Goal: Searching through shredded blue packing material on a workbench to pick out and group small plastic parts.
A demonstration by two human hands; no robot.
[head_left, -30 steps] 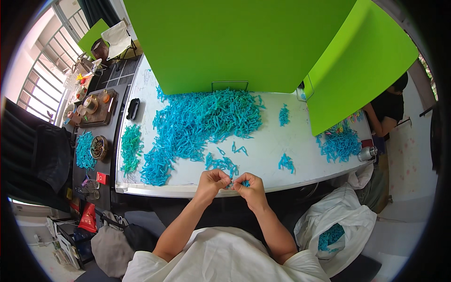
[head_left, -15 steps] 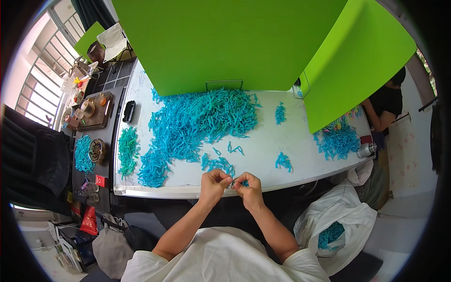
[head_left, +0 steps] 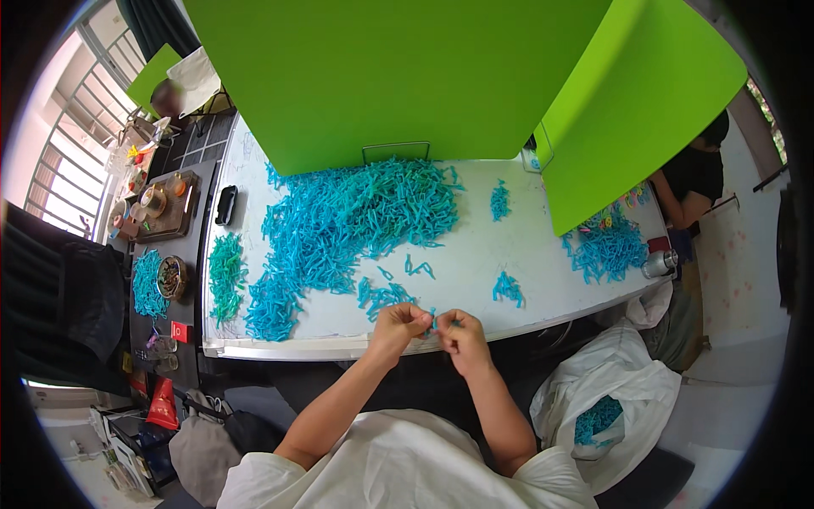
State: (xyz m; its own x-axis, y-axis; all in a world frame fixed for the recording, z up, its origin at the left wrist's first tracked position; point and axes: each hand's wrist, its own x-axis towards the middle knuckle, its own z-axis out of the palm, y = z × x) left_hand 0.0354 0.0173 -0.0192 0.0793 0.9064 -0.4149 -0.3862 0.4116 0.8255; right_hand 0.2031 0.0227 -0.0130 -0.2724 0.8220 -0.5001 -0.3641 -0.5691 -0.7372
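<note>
My left hand [head_left: 400, 331] is closed in a pinch over the table's front edge, with a small blue plastic piece [head_left: 433, 320] at its fingertips. Close against it on the right, my right hand [head_left: 465, 341] has its thumb and fingers pressed together; what they grip, if anything, is too small to make out. Just beyond my left hand lies a little cluster of similar blue pieces [head_left: 383, 297]. A few single long pieces [head_left: 420, 267] are scattered behind that cluster. The big heap of blue and teal pieces [head_left: 339, 225] covers the table's left middle.
Upright green panels [head_left: 390, 76] stand behind the heap and at right [head_left: 636, 110]. Smaller piles lie at left [head_left: 226, 280] and right [head_left: 507, 289]. A black tray [head_left: 226, 205] rests at left. Beyond the right panel sits another person [head_left: 691, 182]. A white sack [head_left: 636, 373] holds more pieces.
Both hands have shifted slightly right across the picture, and my right fingers have drawn a little apart from my left. The blue piece now shows more between them.
</note>
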